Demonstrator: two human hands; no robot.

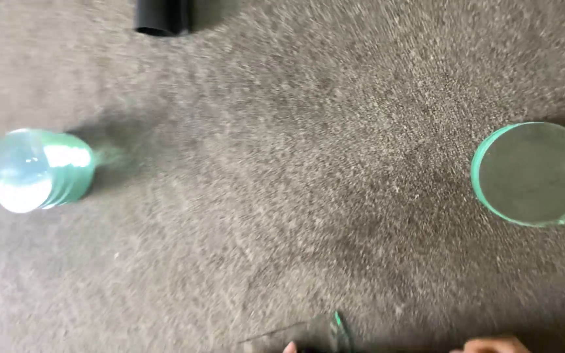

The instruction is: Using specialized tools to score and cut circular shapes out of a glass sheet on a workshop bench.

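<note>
The frame is blurred by motion. Only fingertips of my hands show at the bottom edge: my left hand (289, 347) and my right hand (492, 344). Between them, nearer the left fingertip, a thin green-edged glass piece (339, 327) stands on edge; whether a hand grips it is hidden below the frame. A stack of several round green-tinted glass discs (42, 170) sits on the carpet at the far left. A single round glass disc (532, 174) lies flat at the far right.
Everything rests on a grey-brown carpet (282, 163). A black cylindrical object (162, 17) stands at the top edge, left of centre. A thin dark strand (273, 332) lies on the carpet near the bottom.
</note>
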